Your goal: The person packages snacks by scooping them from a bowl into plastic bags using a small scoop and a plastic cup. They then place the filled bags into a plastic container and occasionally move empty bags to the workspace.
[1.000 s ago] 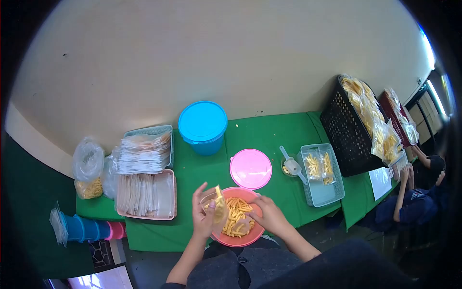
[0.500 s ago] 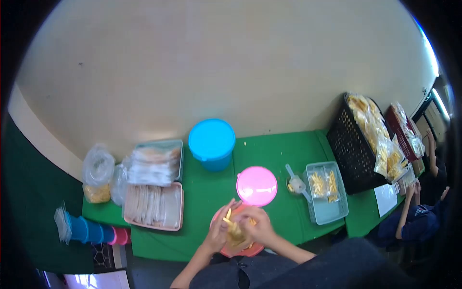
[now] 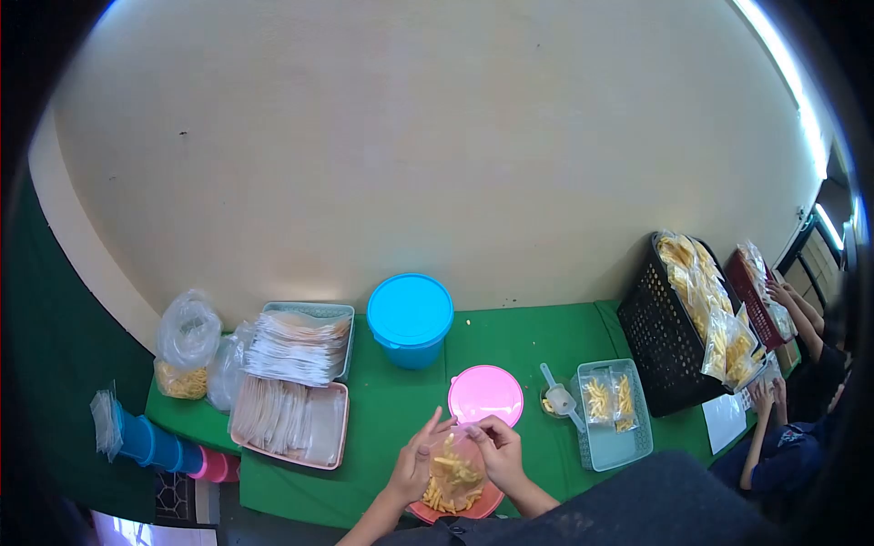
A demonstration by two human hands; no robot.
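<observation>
A clear plastic bag (image 3: 454, 466) with yellow stick-shaped snack pieces inside is held above a pink-orange bowl (image 3: 492, 500), near the table's front edge. My left hand (image 3: 414, 462) has its fingers at the bag's upper left side. On the upper right edge of the bag, my right hand (image 3: 501, 453) pinches the plastic between thumb and fingers. More yellow pieces show low in the bowl. Just behind the hands lies a round pink lid (image 3: 486, 397).
A blue lidded tub (image 3: 411, 318) stands behind. Trays of flat bags (image 3: 291, 348) are at left; a scoop (image 3: 561, 398), a tray with filled bags (image 3: 619, 448) and a black basket (image 3: 657, 328) are at right. Other people's hands (image 3: 769, 400) show far right.
The camera view has tilted up, so the table sits lower. My hands have moved apart to the bag's upper sides, and the pieces inside the bag now show more clearly.
</observation>
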